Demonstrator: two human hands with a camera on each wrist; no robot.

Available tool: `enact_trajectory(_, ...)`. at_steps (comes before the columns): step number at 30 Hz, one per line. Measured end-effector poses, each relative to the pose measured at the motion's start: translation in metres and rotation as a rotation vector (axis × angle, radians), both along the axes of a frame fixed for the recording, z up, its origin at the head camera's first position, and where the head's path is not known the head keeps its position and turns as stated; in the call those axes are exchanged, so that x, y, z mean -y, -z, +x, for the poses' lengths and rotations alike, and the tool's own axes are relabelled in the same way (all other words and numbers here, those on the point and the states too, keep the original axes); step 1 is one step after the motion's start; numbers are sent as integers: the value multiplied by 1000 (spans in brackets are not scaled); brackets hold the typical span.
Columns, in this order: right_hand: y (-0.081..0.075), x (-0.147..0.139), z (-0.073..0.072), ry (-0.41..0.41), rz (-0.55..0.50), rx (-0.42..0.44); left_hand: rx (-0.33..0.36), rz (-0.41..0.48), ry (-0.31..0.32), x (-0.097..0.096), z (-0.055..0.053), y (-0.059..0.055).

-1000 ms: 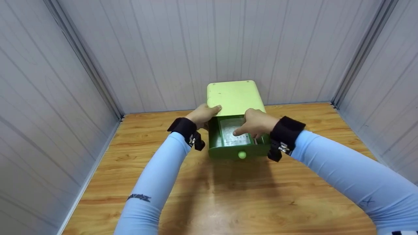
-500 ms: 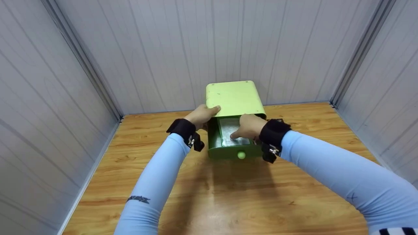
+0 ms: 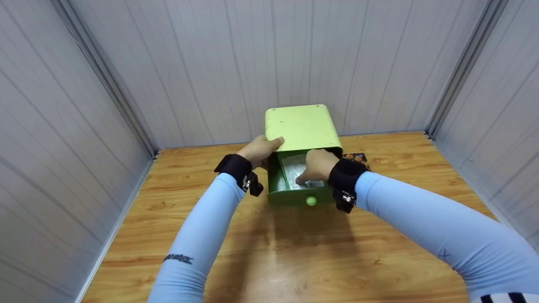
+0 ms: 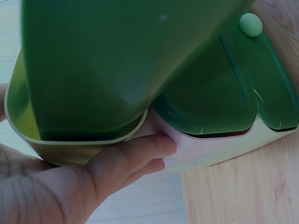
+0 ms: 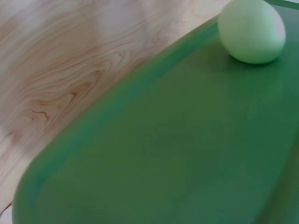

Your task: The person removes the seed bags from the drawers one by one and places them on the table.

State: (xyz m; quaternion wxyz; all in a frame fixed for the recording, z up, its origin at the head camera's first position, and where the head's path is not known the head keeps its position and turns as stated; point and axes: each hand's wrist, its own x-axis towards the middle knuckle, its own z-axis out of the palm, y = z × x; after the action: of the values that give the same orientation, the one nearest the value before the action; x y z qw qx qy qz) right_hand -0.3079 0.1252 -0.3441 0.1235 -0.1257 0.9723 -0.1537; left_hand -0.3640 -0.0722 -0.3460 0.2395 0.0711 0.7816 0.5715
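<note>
A small drawer cabinet (image 3: pixel 301 126) with a light yellow-green top stands near the back wall. Its top green drawer (image 3: pixel 290 197) is pulled out. My left hand (image 3: pixel 260 150) holds the cabinet's front left corner, thumb on top and fingers along the side (image 4: pixel 126 161). The right hand (image 3: pixel 321 164) reaches down into the drawer, thumb touching a flat whitish packet (image 3: pixel 292 166) with a green edge. Its other fingers are hidden below the hand, so I cannot tell whether they grip the packet. The right wrist view shows only a green drawer front (image 5: pixel 154 149) and its round knob (image 5: pixel 252 30).
Lower green drawers (image 4: pixel 205 93) sit pushed in beneath the open one. A dark, orange-patterned item (image 3: pixel 356 158) lies on the wooden tabletop (image 3: pixel 278 261) right of the cabinet. Pale panel walls (image 3: pixel 210 71) enclose the back and sides.
My right hand has shifted left and deeper over the packet, uncovering the patterned item at right. The packet has turned slightly. The left hand keeps its hold on the cabinet.
</note>
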Motion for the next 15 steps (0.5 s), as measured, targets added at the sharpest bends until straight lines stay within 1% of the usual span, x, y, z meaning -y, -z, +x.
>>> enact_trajectory(8,6,-3,0,54,-67,-11,4,-6,8,-1,1,-1)
enact_trajectory(15,8,-5,0,67,-109,-31,7,14,-3,-2,-1,-1)
